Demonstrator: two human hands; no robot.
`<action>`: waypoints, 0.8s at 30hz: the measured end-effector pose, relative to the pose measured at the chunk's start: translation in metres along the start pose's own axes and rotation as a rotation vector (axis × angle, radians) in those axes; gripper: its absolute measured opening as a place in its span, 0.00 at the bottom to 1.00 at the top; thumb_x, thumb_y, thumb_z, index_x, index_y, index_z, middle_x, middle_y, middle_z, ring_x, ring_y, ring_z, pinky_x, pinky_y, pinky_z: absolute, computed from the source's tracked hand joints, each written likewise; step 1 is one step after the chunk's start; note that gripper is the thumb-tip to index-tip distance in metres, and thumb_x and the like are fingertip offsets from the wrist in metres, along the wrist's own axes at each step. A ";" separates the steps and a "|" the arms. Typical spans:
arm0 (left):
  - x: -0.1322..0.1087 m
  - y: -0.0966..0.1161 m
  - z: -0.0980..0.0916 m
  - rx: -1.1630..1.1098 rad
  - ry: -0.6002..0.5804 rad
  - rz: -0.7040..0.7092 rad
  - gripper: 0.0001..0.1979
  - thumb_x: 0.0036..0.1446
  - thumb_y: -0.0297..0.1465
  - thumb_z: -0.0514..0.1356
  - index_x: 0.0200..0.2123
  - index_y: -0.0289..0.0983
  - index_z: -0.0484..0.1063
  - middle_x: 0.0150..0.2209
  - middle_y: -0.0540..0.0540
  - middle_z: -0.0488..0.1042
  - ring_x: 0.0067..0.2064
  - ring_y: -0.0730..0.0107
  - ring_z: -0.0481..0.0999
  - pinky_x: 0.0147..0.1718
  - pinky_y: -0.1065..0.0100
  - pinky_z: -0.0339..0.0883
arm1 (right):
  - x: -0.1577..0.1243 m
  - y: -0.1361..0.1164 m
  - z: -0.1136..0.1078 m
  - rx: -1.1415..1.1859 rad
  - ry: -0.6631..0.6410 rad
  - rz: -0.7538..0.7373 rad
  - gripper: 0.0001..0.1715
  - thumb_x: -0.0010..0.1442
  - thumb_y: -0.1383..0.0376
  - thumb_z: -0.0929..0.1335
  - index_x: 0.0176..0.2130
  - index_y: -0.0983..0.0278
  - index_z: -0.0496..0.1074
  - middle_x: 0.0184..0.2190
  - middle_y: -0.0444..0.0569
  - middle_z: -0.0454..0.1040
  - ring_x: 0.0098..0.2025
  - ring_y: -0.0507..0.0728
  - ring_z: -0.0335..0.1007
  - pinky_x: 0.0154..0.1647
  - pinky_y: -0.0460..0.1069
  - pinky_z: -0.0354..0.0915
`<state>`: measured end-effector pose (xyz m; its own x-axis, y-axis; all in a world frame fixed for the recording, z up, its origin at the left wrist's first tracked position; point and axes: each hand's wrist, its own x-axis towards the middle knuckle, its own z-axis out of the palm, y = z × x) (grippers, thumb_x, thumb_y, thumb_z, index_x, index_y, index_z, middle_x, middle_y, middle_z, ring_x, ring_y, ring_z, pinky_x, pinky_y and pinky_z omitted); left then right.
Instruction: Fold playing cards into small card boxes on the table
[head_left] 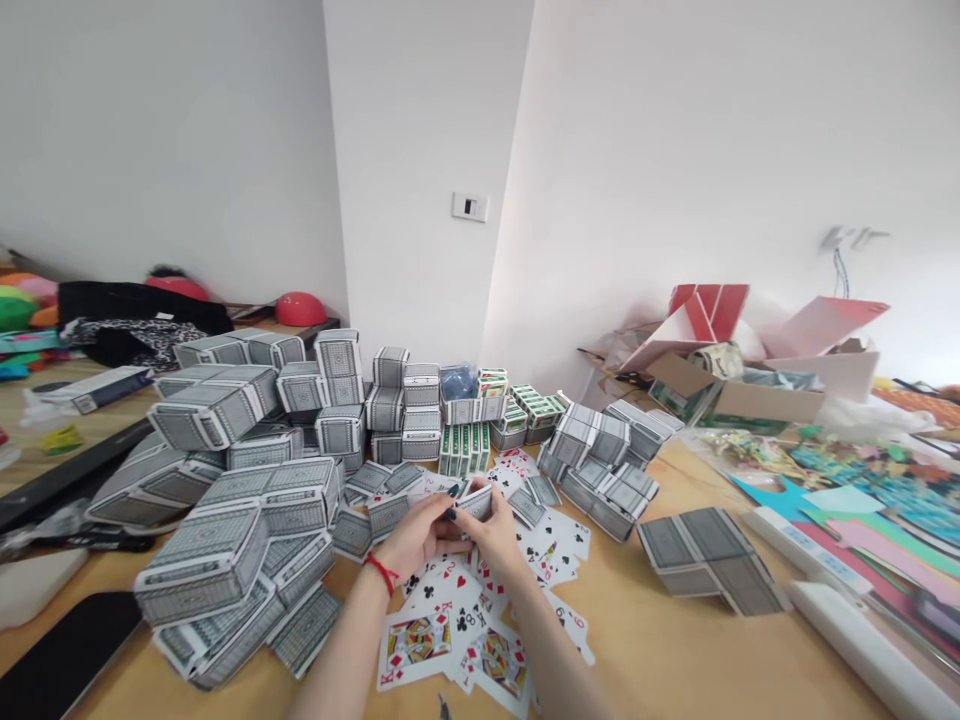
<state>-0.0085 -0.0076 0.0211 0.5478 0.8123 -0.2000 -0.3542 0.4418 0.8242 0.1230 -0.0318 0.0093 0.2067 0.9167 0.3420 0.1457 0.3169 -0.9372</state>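
In the middle of the table, my left hand (414,535), with a red cord at the wrist, and my right hand (495,535) meet around a grey-backed playing card (475,506). Fingers of both hands are closed on it; whether it is one card or several joined ones I cannot tell. Loose face-up playing cards (417,640) lie spread beneath and around my hands, kings among them. A few grey-backed cards (390,512) rest just left of my fingers. Box-like blocks built of cards (214,560) are piled close by on the left.
More card blocks (600,445) stand at the right, near a flatter card piece (709,558). Green-and-white card packs (465,450) sit behind my hands. Farther right are a power strip (806,548), coloured paper (885,560) and open cardboard boxes (765,405). A black phone-like slab (71,655) lies front left.
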 end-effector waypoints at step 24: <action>-0.012 0.008 -0.009 0.000 -0.048 -0.144 0.14 0.46 0.33 0.63 0.36 0.36 0.64 0.27 0.48 0.75 0.31 0.65 0.77 0.37 0.58 0.70 | -0.005 -0.004 -0.004 -0.225 -0.003 -0.161 0.27 0.39 0.59 0.73 0.42 0.62 0.70 0.36 0.49 0.73 0.39 0.60 0.68 0.43 0.53 0.62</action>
<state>-0.0248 -0.0108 0.0254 0.6286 0.7214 -0.2906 -0.2691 0.5524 0.7890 0.1250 -0.0385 0.0114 0.1606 0.8596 0.4851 0.3882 0.3968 -0.8317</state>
